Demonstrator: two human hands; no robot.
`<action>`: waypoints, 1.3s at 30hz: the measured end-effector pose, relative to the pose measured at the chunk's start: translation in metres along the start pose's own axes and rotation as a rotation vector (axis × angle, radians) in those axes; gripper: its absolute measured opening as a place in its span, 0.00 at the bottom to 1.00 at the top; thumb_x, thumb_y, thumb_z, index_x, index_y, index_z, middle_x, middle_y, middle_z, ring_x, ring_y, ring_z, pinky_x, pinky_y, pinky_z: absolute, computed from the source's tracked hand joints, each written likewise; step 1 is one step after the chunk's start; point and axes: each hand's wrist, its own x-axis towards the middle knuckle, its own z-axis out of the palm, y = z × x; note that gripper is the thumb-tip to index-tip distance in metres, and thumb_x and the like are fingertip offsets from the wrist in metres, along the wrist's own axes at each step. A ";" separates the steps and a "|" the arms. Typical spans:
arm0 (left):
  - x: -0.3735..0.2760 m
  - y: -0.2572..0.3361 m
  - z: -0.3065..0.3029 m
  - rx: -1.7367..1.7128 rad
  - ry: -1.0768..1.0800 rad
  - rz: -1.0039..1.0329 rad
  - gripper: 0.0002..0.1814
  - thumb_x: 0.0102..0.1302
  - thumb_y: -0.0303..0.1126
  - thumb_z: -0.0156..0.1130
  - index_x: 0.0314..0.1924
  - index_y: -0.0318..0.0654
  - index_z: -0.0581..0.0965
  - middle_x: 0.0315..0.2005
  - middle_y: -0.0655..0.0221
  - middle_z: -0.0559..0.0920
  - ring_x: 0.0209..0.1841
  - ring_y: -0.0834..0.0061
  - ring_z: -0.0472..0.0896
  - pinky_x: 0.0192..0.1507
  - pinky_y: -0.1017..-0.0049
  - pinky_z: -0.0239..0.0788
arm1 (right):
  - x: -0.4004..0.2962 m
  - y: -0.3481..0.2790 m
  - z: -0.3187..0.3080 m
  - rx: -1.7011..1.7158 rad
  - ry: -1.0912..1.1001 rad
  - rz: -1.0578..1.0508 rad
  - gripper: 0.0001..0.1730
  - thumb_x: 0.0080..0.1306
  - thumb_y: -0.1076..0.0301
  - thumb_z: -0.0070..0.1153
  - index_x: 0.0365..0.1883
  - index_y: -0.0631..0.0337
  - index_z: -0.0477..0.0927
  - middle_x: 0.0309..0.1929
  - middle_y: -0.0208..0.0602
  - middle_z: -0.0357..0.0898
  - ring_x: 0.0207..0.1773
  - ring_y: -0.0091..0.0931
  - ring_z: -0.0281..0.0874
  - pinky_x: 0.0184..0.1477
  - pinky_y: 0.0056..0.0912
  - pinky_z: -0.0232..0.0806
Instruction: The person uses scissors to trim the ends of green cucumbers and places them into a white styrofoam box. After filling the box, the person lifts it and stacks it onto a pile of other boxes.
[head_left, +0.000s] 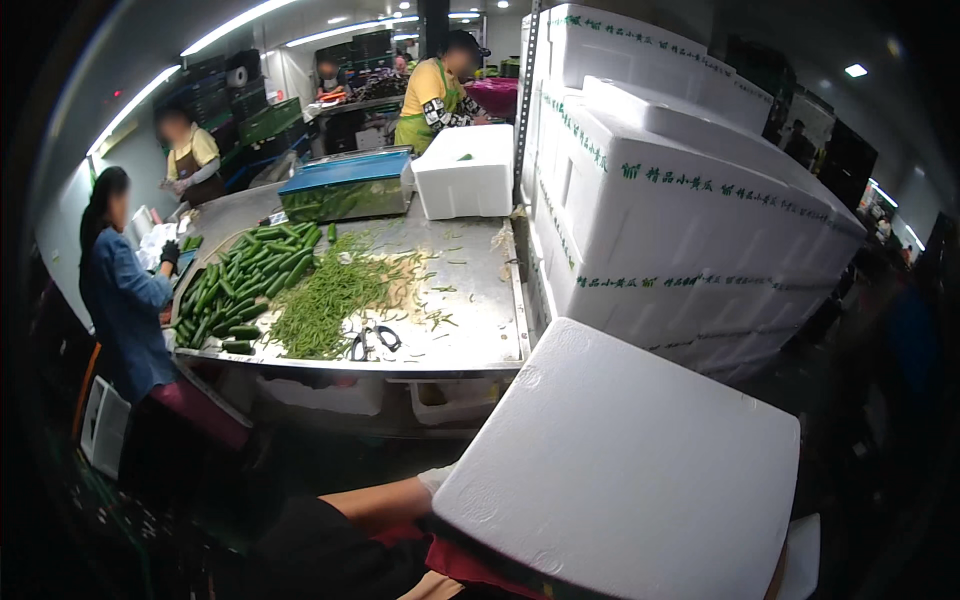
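Observation:
A large white foam box (630, 457) fills the lower right, tilted close in front of me with one broad flat face towards the camera. My left hand, in a pale glove (436, 478), reaches behind its left edge; the wrist shows, while the fingers are hidden by the foam. My right hand is out of view. Past the box stands a metal worktable (484, 300). On it lie a pile of cucumbers (251, 274), a heap of thin green pods (326, 304) and scissors with black handles (388, 339).
Stacked foam boxes (675, 225) with green printing rise at the right, beside the table. A blue-lidded clear bin (345, 184) and a smaller foam box (465, 172) stand at its far end. Several co-workers are around, one in a blue shirt (124, 300) at the left.

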 end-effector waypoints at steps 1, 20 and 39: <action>0.000 0.005 -0.004 0.003 -0.007 -0.009 0.20 0.70 0.45 0.38 0.52 0.44 0.72 0.44 0.70 0.78 0.41 0.74 0.78 0.45 0.73 0.70 | -0.002 -0.003 0.006 -0.001 0.002 -0.009 0.25 0.65 0.54 0.46 0.56 0.58 0.69 0.51 0.34 0.72 0.50 0.29 0.70 0.52 0.33 0.62; 0.039 0.389 -0.089 0.278 -0.135 0.183 0.21 0.70 0.46 0.38 0.51 0.43 0.72 0.44 0.69 0.78 0.41 0.72 0.78 0.45 0.74 0.70 | 0.002 -0.114 0.210 0.010 0.267 -0.101 0.24 0.65 0.55 0.47 0.55 0.58 0.69 0.52 0.34 0.71 0.51 0.29 0.70 0.53 0.33 0.61; 0.286 0.593 -0.077 0.680 -0.497 0.256 0.22 0.70 0.47 0.37 0.51 0.42 0.73 0.44 0.68 0.79 0.41 0.70 0.78 0.45 0.74 0.69 | -0.004 -0.123 0.283 -0.097 0.566 -0.045 0.23 0.65 0.56 0.47 0.55 0.58 0.69 0.52 0.34 0.71 0.51 0.30 0.69 0.54 0.34 0.61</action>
